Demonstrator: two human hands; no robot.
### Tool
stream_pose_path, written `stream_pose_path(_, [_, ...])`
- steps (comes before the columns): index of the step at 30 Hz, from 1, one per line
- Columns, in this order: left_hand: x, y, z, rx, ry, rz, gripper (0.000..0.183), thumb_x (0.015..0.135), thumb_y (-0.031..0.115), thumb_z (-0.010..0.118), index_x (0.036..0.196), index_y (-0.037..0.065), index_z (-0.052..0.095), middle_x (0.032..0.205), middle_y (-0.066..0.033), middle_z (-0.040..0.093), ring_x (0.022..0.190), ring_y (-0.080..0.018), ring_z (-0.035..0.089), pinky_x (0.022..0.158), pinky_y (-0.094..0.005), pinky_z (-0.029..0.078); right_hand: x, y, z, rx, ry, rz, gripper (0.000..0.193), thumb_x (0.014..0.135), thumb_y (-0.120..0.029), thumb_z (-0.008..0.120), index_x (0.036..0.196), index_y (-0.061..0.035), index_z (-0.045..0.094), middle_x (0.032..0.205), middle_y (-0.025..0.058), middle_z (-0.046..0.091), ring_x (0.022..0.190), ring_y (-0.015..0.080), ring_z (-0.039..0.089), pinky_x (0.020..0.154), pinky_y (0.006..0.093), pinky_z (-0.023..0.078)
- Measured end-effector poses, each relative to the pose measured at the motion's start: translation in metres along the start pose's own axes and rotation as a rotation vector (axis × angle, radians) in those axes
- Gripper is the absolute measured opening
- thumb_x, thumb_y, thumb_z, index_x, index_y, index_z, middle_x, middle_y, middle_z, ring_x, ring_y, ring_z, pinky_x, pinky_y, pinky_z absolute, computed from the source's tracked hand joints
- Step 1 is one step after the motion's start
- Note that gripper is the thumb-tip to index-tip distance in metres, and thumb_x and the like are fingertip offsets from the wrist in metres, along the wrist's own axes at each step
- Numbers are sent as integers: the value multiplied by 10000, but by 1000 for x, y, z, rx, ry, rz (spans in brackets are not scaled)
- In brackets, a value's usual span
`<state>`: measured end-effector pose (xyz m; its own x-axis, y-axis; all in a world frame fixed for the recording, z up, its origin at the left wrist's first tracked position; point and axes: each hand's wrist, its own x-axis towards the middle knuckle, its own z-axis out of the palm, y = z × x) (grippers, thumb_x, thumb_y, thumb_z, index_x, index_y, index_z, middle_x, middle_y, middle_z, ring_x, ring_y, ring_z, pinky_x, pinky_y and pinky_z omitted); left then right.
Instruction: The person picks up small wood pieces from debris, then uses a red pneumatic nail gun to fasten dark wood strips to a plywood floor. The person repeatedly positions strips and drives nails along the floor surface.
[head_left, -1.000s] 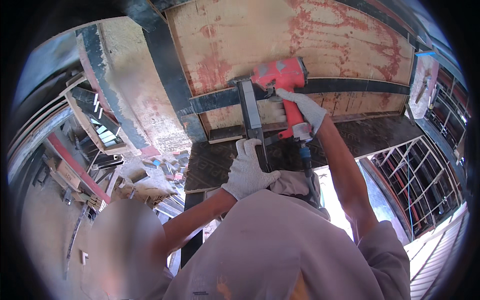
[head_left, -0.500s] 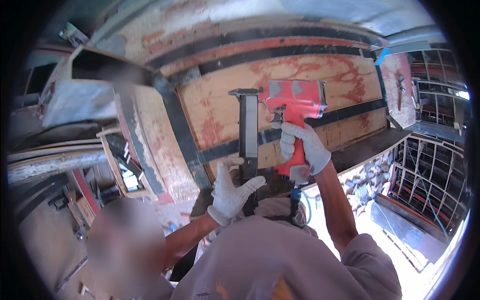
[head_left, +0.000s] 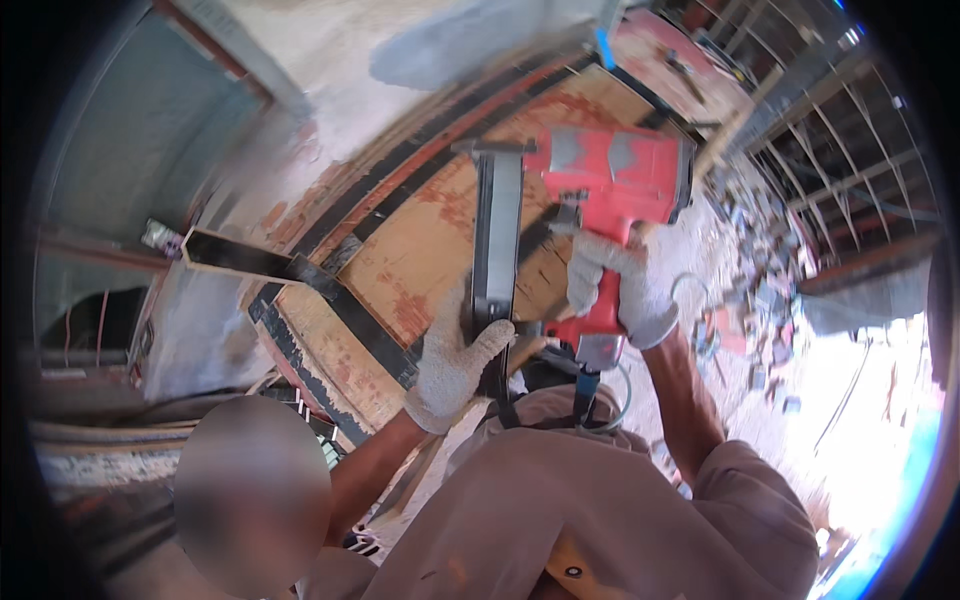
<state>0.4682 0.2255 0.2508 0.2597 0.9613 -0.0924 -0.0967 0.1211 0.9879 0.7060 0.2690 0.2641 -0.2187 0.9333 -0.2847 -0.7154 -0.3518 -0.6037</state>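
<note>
A red and grey air nail gun (head_left: 622, 178) is held up in front of my body, its nose pointing left. My right hand (head_left: 643, 298), in a pale knitted glove, is wrapped around the red grip below the trigger. My left hand (head_left: 448, 372), gloved alike, closes on the lower end of the long grey and black magazine (head_left: 500, 225). Its thumb lies across the front, and the other fingers are partly hidden behind. An air hose with a blue fitting (head_left: 587, 385) hangs from the base of the grip.
Beyond the gun lies a wooden panel (head_left: 410, 250) with red stains and black strips. A hammer (head_left: 685, 75) rests on a surface at the far right. Rubble (head_left: 760, 260) covers the ground at right, near a metal grille (head_left: 840, 150). A black-faced board (head_left: 240, 258) juts out at left.
My left hand has closed around the lower magazine, where its fingers were spread before. The view has turned, so the panel now slants and more rubble shows on the right. My right hand keeps the grip.
</note>
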Motion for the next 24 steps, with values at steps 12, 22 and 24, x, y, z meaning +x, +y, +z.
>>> stream_pose_path(12, [18,-14,151,933,-538,835,202,768,138,821,917,84,696,861,-68,600,809,-299,591,715,-434,494,-177,-65,-108,55,410,-242,197,1017,-213,527,837,-142,493,674,-42,381,552,118,428,516,292,425])
stream_pose_path(22, [70,-64,369,782,-972,794,218,733,122,832,820,91,635,805,-86,557,753,-313,569,646,-438,482,-268,-172,-311,343,598,-360,216,1027,-203,545,825,-155,487,674,-59,398,553,95,428,528,282,409])
stream_pose_path(24, [84,-67,412,734,-1047,819,203,734,97,817,774,96,618,754,-80,532,708,-309,556,617,-435,475,-283,-200,-338,414,589,-352,209,1029,-199,544,833,-150,492,674,-59,402,553,94,431,529,280,408])
